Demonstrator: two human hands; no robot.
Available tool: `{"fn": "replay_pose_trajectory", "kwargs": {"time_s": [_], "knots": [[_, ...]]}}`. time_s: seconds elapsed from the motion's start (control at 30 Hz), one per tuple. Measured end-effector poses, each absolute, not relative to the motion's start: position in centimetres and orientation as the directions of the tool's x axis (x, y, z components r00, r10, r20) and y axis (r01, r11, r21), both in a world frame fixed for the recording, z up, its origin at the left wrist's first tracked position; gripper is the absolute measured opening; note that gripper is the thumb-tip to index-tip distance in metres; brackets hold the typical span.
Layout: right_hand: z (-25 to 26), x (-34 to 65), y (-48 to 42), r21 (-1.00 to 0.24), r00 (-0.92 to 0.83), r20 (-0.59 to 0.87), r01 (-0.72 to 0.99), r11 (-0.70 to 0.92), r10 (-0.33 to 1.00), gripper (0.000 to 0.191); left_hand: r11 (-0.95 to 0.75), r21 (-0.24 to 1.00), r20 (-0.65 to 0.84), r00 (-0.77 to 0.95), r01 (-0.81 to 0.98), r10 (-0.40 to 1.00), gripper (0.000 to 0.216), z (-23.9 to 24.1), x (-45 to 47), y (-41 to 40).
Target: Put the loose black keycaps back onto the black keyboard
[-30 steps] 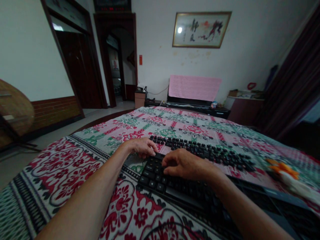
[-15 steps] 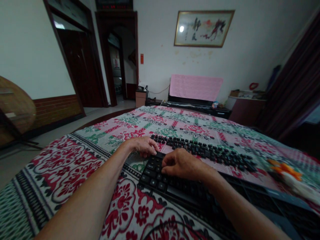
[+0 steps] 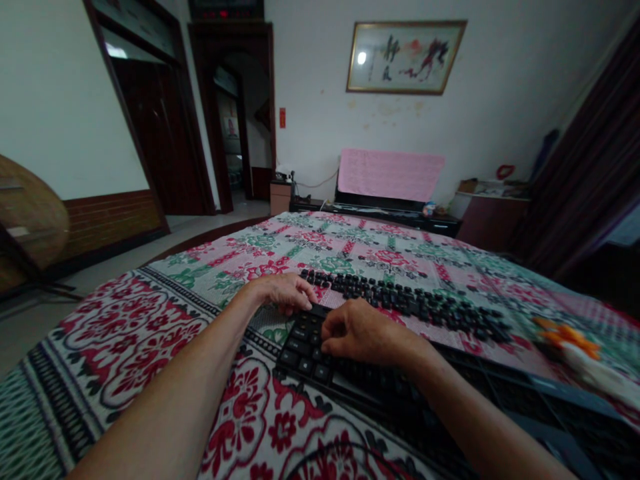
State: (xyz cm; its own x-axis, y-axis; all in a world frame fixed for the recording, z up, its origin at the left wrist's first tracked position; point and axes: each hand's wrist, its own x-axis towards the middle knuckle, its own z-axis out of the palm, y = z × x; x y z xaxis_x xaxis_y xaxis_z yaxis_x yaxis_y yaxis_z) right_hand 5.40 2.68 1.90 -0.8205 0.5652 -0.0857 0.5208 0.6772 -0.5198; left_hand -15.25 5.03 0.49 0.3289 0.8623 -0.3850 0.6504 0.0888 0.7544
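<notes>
A black keyboard (image 3: 306, 350) lies on a patterned cloth, with keycaps along its near left part and bare key sockets farther back and to the right. My left hand (image 3: 290, 292) grips its far left corner, thumb and fingers closed on the edge. Over the left part of the keys, my right hand (image 3: 357, 331) is closed in a pinch, fingertips down at the key surface. Whatever may be between those fingertips is hidden. Just behind the keyboard, many loose black keycaps (image 3: 410, 300) lie in rough rows.
The floral tablecloth (image 3: 240, 393) covers the large table. A black cable (image 3: 345, 445) curves at the near edge. To the right lies a blurred orange-and-white object (image 3: 575, 343). A low cabinet with a pink cloth (image 3: 390, 175) stands by the far wall.
My right hand's fingers are slightly more curled over the keys, with very little shift in position. My left hand stays at the keyboard's corner. The camera view has shifted a little.
</notes>
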Motion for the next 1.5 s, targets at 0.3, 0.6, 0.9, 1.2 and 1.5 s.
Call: {"fn": "replay_pose_trajectory", "kwargs": {"time_s": [0.3, 0.6, 0.9, 1.2, 1.5], "knots": [[1.9, 5.3, 2.7, -0.523, -0.812, -0.077, 0.527, 0.67, 0.579, 0.018, 0.063, 0.758, -0.367, 0.345, 0.649, 0.864, 0.036, 0.4, -15.3, 5.1], [1.7, 5.1, 2.5, -0.544, -0.834, -0.055, 0.486, 0.684, 0.549, 0.018, 0.067, 0.759, -0.371, 0.346, 0.648, 0.862, 0.036, 0.2, -15.4, 5.3], [1.1, 5.0, 2.9, -0.541, -0.822, -0.035, 0.493, 0.681, 0.568, 0.016, 0.075, 0.751, -0.375, 0.329, 0.657, 0.867, 0.038, 0.6, -15.2, 5.1], [1.2, 5.4, 3.4, -0.603, -0.819, -0.036, 0.474, 0.642, 0.572, 0.016, 0.035, 0.754, -0.313, 0.311, 0.656, 0.897, 0.038, 0.9, -15.2, 4.6], [2.1, 6.6, 4.7, -0.867, -0.765, -0.027, 0.338, 0.366, 0.644, 0.021, -0.092, 0.743, -0.28, 0.433, 0.663, 0.857, 0.036, 4.8, -13.0, 2.0]]}}
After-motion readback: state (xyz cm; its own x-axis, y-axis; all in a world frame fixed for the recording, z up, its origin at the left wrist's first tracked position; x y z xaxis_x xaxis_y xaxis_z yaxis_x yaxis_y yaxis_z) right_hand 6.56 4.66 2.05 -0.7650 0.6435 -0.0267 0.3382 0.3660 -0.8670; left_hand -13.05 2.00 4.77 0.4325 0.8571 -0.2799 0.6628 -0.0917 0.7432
